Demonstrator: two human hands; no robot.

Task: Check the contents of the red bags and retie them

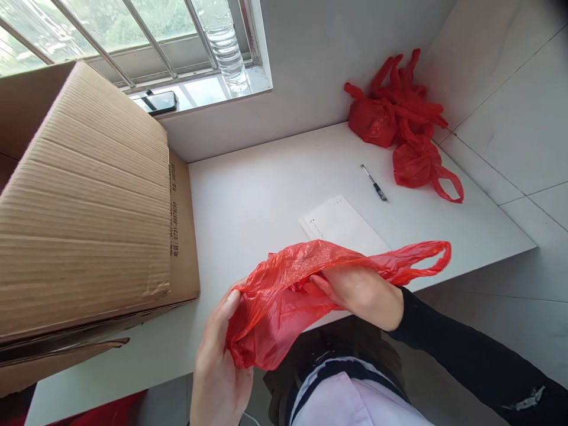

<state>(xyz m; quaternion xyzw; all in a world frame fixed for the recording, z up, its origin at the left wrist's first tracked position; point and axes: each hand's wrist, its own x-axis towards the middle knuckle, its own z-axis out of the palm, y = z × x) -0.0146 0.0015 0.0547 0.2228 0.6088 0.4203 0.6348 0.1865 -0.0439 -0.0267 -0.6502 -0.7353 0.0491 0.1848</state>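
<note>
A thin red plastic bag (275, 313) spreads out between my two hands, above the table's front edge. My left hand (222, 355) grips the bag's left side, thumb pressed on the plastic. My right hand (355, 290) reaches into the bag's mouth, and its fingers are mostly covered by the red film. One looped handle of the bag sticks out to the right, past my right wrist. Whether anything lies inside the bag cannot be made out. Just behind it, a white sheet of paper (346, 222) with small handwriting is partly covered by the bag.
A large cardboard box (89, 207) stands at the left on the white table (248, 189). Several knotted red bags (399, 112) sit in the back right corner. A pen (374, 183) lies near the paper. The windowsill holds a water bottle (226, 47) and a phone (162, 103).
</note>
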